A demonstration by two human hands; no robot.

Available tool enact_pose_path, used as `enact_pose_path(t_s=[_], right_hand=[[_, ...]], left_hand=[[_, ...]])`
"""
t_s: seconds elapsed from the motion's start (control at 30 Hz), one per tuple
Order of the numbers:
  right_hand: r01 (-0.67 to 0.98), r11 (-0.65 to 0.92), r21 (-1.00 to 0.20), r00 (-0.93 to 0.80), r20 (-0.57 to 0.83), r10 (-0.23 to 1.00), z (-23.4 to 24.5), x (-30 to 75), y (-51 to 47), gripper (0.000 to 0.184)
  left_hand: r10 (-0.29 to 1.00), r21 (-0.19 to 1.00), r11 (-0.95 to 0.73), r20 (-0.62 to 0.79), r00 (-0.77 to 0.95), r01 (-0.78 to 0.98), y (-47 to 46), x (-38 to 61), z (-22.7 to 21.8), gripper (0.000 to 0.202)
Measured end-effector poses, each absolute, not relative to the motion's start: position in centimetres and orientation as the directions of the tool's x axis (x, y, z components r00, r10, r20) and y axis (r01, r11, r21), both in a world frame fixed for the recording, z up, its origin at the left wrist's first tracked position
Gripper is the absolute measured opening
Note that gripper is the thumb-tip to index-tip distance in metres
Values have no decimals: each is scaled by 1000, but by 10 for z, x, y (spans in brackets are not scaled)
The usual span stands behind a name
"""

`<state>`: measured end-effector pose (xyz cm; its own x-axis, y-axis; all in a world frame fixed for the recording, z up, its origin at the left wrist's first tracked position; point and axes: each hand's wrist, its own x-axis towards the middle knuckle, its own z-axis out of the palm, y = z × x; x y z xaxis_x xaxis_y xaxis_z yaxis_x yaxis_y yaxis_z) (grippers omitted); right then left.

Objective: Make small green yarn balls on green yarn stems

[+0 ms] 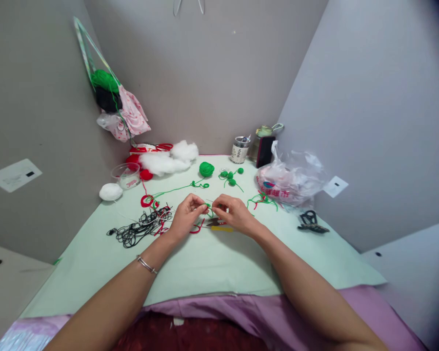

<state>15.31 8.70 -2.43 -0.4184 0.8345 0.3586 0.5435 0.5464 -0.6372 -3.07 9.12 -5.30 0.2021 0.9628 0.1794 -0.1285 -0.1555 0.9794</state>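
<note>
Above the middle of the table, my left hand point(189, 213) pinches a small piece of green yarn work point(207, 205) between thumb and fingertips. Close beside it, my right hand point(233, 212) is closed in a pinch, with green yarn showing at its fingertips. A thin, pale sliver sticks out near those fingers, too fine to identify. Green strands hang between the two hands. Below them on the cloth lie yellow-handled thread snips point(222, 228), partly covered by my right hand. Red yarn pieces point(196, 229) lie just left of the snips.
Tangled black cord point(139, 229) spreads at left, near a white yarn ball point(110, 192) and a clear tub point(129, 176). Behind are white stuffing point(164, 162), a green yarn ball point(206, 169) and small green balls point(231, 182). A plastic bag point(290, 178) and black clip point(312, 223) sit right.
</note>
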Motion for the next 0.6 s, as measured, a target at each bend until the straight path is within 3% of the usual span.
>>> enact_pose_path(t_s=[0.17,0.6], right_hand=[[517,528,-674,-425,333,841,-20,153,84,10],[522,553,-650,-415,373,830,-22,153,88,9]], left_hand=[[960,966,-156,197,199,-204,93,-30,-53,31],[959,978,-107,149,240,-177,92,-31,-50,34]])
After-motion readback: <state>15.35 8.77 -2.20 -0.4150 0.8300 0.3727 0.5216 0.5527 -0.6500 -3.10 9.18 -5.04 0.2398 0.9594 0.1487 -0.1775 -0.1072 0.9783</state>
